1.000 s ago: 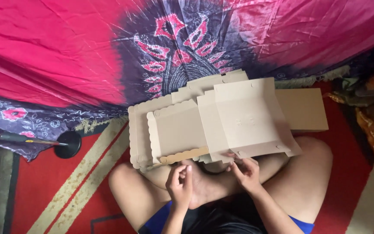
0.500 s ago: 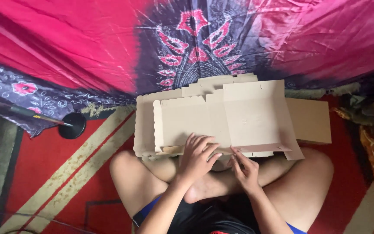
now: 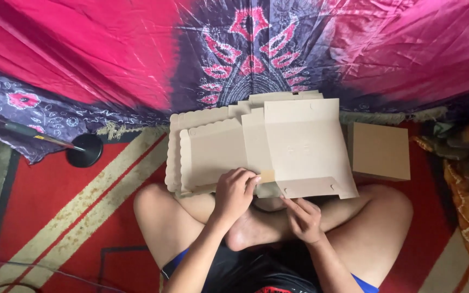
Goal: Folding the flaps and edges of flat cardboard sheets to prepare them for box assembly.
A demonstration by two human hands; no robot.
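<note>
— Cardboard first: where does the flat box blank (image 3: 299,146) lie?

— Unfolded across the person's crossed legs, on top of a stack of like blanks (image 3: 202,146) with scalloped edges. The stack rests partly on the knees and partly on the red striped rug (image 3: 55,217).

— Which step does it look like?

— By the look of it, the start of folding. The near edge with its small flaps is being worked, and no wall stands up yet.

— What would the next move call for?

— Probably a firm press along the crease while the other hand lifts the flap, so the board bends on the score and not beside it.

— The left hand (image 3: 234,192)?

— Palm down, fingers curled over the near edge of the blank, pinching it at the middle seam.

— And the right hand (image 3: 302,220)?

— Lower, just under the flap edge, fingers loosely bent and reaching up. Fingertips seem to touch the flap, but whether they grip it cannot be told.

— Anything around?

— A finished brown box (image 3: 381,152) to the right, a pink and purple patterned cloth (image 3: 245,54) behind, and a round black base (image 3: 84,150) at the left.
</note>
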